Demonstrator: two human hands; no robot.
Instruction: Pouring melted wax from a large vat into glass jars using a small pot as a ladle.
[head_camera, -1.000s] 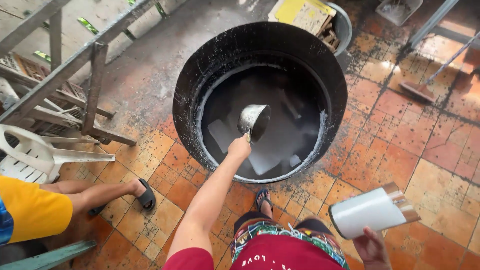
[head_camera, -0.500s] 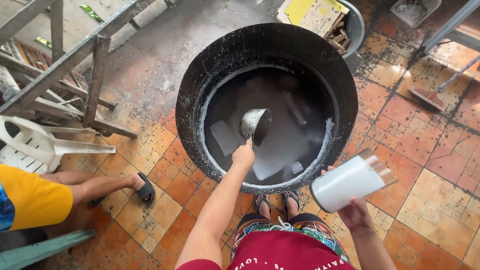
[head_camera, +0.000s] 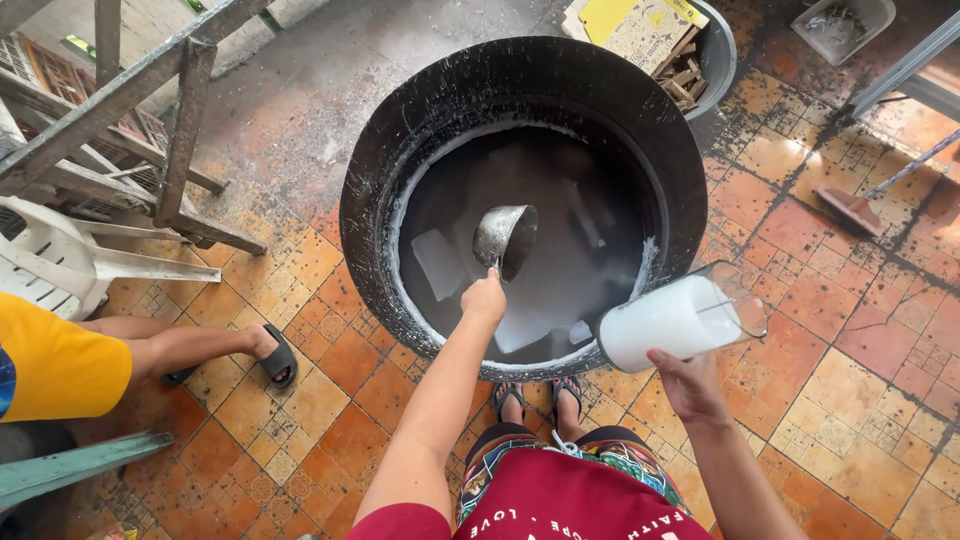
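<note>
I stand at a large black round tub of dark water with pale ice blocks floating in it. My left hand grips the handle of a metal ladle, held over the water. A clear cylindrical container filled with white liquid rests in my right hand, tipped on its side at the tub's near right rim. My feet in sandals touch the tub's base.
A person in a yellow shirt sits at the left, a sandalled foot stretched toward me. White plastic chair and metal frame at far left. A bucket with cardboard behind the tub; a broom at right.
My right hand has brought the white-filled container up and left, from low beside me to the tub's rim. The ladle has stayed over the water.
</note>
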